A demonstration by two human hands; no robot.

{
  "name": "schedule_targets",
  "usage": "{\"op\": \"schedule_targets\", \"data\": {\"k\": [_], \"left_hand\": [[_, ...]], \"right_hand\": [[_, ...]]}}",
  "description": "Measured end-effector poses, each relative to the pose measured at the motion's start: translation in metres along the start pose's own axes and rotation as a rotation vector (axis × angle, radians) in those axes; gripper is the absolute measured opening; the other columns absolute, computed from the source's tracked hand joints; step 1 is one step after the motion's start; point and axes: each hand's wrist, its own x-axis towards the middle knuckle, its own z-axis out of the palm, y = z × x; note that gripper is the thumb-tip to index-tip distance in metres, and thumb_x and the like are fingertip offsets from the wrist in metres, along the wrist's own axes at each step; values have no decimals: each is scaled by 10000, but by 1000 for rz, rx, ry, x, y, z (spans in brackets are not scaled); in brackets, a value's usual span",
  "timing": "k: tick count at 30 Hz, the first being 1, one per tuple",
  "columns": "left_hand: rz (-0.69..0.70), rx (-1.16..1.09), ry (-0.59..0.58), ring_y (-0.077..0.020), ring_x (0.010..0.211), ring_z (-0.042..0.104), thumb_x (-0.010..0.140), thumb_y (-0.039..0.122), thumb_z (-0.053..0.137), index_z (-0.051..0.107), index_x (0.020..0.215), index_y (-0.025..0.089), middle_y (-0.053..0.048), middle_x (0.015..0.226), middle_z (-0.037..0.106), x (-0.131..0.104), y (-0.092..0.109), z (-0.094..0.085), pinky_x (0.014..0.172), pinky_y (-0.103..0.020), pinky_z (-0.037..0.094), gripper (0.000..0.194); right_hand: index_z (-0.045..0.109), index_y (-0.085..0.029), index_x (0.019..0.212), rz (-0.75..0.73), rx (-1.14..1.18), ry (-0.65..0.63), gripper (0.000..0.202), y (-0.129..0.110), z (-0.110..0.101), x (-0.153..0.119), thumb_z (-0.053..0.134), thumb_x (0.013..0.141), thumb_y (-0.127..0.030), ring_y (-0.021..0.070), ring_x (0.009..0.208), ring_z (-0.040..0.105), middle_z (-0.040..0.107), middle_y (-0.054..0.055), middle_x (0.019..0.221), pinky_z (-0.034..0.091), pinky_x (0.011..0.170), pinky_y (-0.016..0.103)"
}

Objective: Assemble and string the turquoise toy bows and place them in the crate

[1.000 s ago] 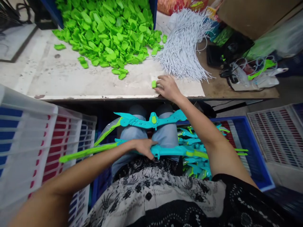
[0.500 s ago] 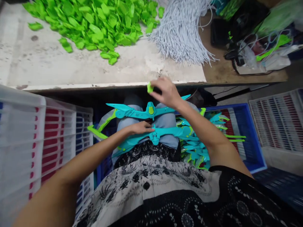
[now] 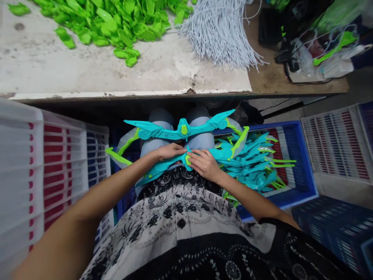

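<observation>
Two turquoise toy bows lie across my lap. The farther toy bow (image 3: 163, 131) has a lime-green piece set in its middle and green limbs at its ends. On the nearer toy bow (image 3: 160, 168), my left hand (image 3: 171, 151) is closed around the part just left of the centre. My right hand (image 3: 205, 165) has its fingers pressed together on a small green plastic piece (image 3: 187, 159) at the centre of that same bow. The fingers partly cover this piece, so I cannot tell how it is seated.
A pile of green plastic pieces (image 3: 116, 23) and a bundle of white cords (image 3: 221, 35) lie on the worktable (image 3: 96, 74). At my right, a blue crate (image 3: 305, 167) holds several toy bows. A white crate (image 3: 67, 155) stands at my left.
My right hand has come down from near the table edge with the green piece and now holds it against the nearer bow's centre. My left hand stays on that bow.
</observation>
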Motion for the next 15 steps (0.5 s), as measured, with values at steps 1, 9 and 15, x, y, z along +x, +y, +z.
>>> {"op": "schedule_targets", "data": {"k": [1, 9, 15], "left_hand": [[16, 14, -11, -175, 714, 538, 720, 648, 550, 680, 830, 131, -34, 742, 652, 0, 0, -1, 617, -250, 389, 544], [58, 111, 6, -159, 725, 514, 637, 582, 648, 629, 880, 132, 0, 770, 581, 2, 1, 7, 616, -230, 364, 513], [127, 220, 87, -192, 788, 560, 650, 479, 670, 597, 927, 122, -36, 871, 619, 5, 0, 16, 681, -260, 410, 458]], "right_hand": [[633, -240, 1119, 24, 5, 3, 271, -1, 1, 0, 452, 922, -286, 239, 1236, 474, 582, 59, 1289, 368, 958, 452], [562, -228, 1121, 353, 196, 54, 445, -2, 7, 9, 712, 722, -357, 249, 1159, 515, 589, 76, 1253, 327, 997, 442], [412, -204, 1359, 406, 71, -121, 845, 1, 8, 22, 783, 630, -417, 306, 1097, 524, 609, 124, 1180, 359, 910, 460]]}}
